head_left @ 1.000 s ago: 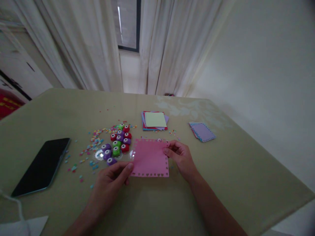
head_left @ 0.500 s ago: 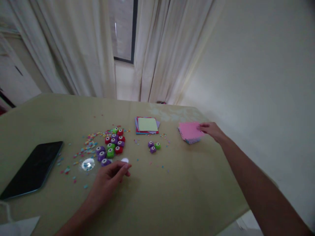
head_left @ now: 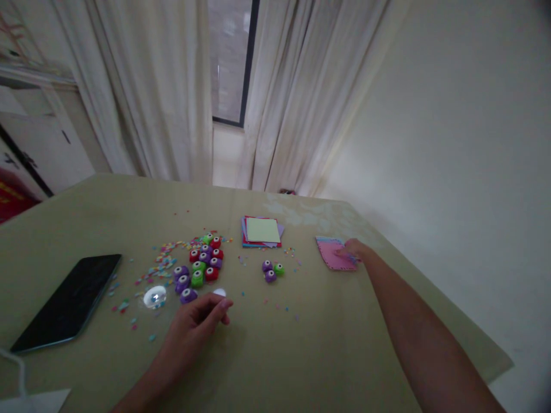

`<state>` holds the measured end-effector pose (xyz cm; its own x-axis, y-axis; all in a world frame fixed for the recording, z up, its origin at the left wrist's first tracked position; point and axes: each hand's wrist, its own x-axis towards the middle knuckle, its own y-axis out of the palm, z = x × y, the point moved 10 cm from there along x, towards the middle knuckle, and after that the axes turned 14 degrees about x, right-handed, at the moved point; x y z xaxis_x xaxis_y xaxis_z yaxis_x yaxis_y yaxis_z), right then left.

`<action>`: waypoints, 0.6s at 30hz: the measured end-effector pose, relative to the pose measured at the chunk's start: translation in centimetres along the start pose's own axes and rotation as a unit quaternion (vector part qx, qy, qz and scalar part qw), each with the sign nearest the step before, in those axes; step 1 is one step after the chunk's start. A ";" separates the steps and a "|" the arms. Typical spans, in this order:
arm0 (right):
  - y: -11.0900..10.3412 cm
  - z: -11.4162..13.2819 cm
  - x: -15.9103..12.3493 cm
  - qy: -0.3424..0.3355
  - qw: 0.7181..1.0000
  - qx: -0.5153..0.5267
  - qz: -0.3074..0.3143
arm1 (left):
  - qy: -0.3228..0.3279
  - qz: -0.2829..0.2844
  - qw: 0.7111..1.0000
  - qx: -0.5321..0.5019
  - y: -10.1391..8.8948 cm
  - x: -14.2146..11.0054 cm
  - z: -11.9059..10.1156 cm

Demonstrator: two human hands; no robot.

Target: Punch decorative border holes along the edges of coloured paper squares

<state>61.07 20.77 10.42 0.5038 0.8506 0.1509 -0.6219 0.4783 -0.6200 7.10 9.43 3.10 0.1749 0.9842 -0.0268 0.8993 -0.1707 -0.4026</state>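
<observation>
My right hand pinches a pink paper card with dark marks along its edge, at the right of the table. The card lies over a small stack of cards, and a pale blue edge shows behind its top. My left hand rests near the table's middle, fingers curled and thumb pressed to them; what it may hold is hidden. Just beyond its knuckles is a small white round piece. Purple, green and red eye beads cluster past this hand.
A black tablet lies at left, beside a small clear dish and scattered confetti bits. Coloured square papers are stacked at the back. Three eye beads sit apart. A white cable runs along the near left.
My right hand has shifted the pink card's top edge toward me, uncovering the pale blue edge behind it. My left hand keeps its pose. The view has tilted slightly.
</observation>
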 end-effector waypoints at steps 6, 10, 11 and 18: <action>0.4 -1.2 -1.1 0.091 0.994 -0.041 0.046 | -0.014 -0.003 1.000 -0.010 -0.2 -0.1 -0.2; 0.9 1.3 -3.3 0.050 0.998 -0.020 0.028 | 0.009 -0.007 1.000 -0.013 -0.4 -0.3 -0.7; 0.9 2.2 -4.3 0.033 0.999 -0.012 0.016 | 0.018 -0.009 1.000 -0.010 -0.4 -0.4 -0.8; 1.3 9.6 -20.4 -0.173 0.965 0.181 -0.075 | 0.098 -0.071 0.992 0.035 -0.2 -2.7 -2.0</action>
<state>44.24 6.14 13.92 0.4131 0.7576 0.5054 -0.7580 0.5936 -0.2703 7.21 6.75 5.05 0.1297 0.9689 0.2106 0.8915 -0.0210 -0.4526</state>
